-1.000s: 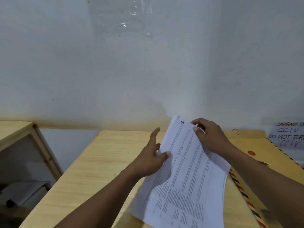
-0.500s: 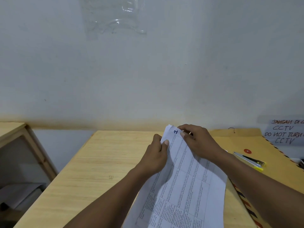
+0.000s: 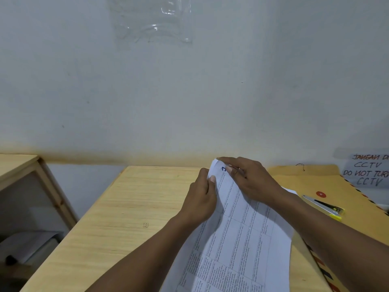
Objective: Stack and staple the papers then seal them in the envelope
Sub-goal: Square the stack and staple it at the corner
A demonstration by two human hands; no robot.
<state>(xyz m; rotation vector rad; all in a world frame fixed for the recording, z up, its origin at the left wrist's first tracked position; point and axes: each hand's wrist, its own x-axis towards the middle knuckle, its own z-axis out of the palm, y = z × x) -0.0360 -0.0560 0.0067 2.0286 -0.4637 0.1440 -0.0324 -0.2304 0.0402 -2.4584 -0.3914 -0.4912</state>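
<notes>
White printed papers (image 3: 237, 239) with table text lie tilted over the wooden table (image 3: 126, 218), their top corner raised. My left hand (image 3: 202, 199) pinches the papers' left edge near the top, thumb on the sheet. My right hand (image 3: 250, 180) grips the top corner, fingers curled over it. To the right lies a large brown envelope (image 3: 305, 180) with a red button clasp and striped border. A silver stapler (image 3: 322, 206) with a yellow tip rests on the envelope, apart from both hands.
A white wall stands right behind the table. A handwritten CCTV notice (image 3: 368, 169) hangs at the right. Clear plastic (image 3: 151, 20) is taped to the wall above. A wooden shelf (image 3: 27, 178) stands at the left, with a gap between it and the table.
My left hand went from open beside the papers to pinching their left edge. Both hands now hold the top corner, and the stapler has come into view.
</notes>
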